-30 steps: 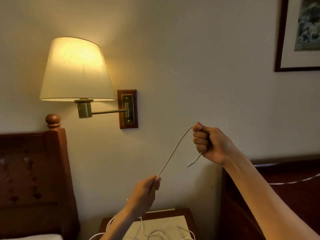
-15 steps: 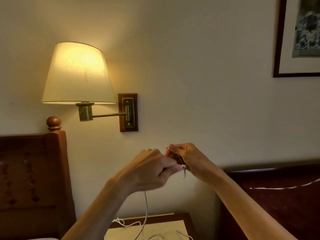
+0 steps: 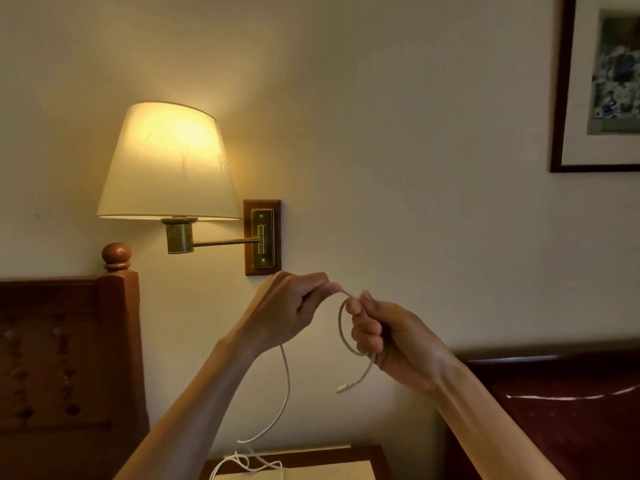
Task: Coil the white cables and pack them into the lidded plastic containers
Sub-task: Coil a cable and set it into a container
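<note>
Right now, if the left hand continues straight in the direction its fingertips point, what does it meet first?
Most likely the right hand: the left hand points rightward along the white cable toward it, though depth is unclear.

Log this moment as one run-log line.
stage: coiling | left hand: pinches cable | right hand: holds first loop, plug hanging | containers: out of view

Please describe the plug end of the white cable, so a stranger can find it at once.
Below the lit wall lamp, two hands meet. Under the right hand the white cable makes one loop, and the plug end hangs free, unlike the loose tangle lower down.
</note>
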Demonstrator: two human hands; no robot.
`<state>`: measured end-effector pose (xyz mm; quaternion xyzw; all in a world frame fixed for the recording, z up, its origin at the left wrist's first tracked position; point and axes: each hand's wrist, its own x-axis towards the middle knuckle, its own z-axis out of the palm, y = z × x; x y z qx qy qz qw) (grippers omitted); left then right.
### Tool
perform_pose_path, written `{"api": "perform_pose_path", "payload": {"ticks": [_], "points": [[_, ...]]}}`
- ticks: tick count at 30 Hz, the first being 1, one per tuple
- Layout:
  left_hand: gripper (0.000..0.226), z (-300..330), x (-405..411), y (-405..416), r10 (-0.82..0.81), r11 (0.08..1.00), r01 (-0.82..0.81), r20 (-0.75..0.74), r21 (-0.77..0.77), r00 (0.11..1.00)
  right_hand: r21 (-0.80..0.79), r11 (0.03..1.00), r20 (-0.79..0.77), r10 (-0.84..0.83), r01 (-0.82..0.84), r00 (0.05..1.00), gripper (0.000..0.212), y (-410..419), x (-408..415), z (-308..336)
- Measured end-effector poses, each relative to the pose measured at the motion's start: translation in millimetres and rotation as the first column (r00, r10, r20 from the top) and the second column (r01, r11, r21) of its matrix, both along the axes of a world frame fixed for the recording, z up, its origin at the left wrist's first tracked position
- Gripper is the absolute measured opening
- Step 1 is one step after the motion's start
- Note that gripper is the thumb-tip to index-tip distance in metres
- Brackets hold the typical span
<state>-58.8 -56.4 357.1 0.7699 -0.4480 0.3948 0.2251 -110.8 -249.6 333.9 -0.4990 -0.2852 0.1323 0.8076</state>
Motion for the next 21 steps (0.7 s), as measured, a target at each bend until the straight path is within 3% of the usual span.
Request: {"api": "perform_pose_path", "payload": {"ticks": [6, 11, 13, 15, 17, 19, 21], "points": [[0.041, -43, 19, 10, -0.115, 0.968, 0.041, -0.293, -0.247, 0.949, 0.189, 0.960, -0.086, 0.224, -0.205, 0.971, 0.022, -15, 11, 18], [0.035, -94, 32, 28, -0.054, 0.955, -0.079, -0.430, -0.287, 0.901, 0.236, 0.967, -0.135, 0.131, -0.097, 0.982, 0.022, -31, 18, 32], [0.036, -102, 26, 26, 0.063, 0.973, -0.157, -0.465, -0.167, 0.883, 0.192, 0.981, -0.155, -0.006, 0.036, 0.988, 0.025, -29, 20, 35], [0.040, -95, 4, 16, 0.232, 0.972, -0.185, -0.511, 0.141, 0.827, 0.142, 0.977, -0.148, -0.138, 0.159, 0.979, 0.027, -22, 21, 33], [0.044, -77, -24, 1, 0.345, 0.899, -0.139, -0.475, 0.416, 0.810, 0.081, 0.968, -0.092, -0.230, 0.237, 0.969, 0.028, -11, 23, 26], [0.044, -57, -52, -11, 0.325, 0.859, -0.074, -0.429, 0.506, 0.843, -0.044, 0.951, 0.022, -0.305, 0.306, 0.952, 0.032, 0, 23, 18], [0.039, -40, -70, -16, 0.257, 0.867, -0.053, -0.353, 0.496, 0.899, -0.185, 0.921, 0.161, -0.317, 0.343, 0.935, 0.035, 9, 20, 8]]}}
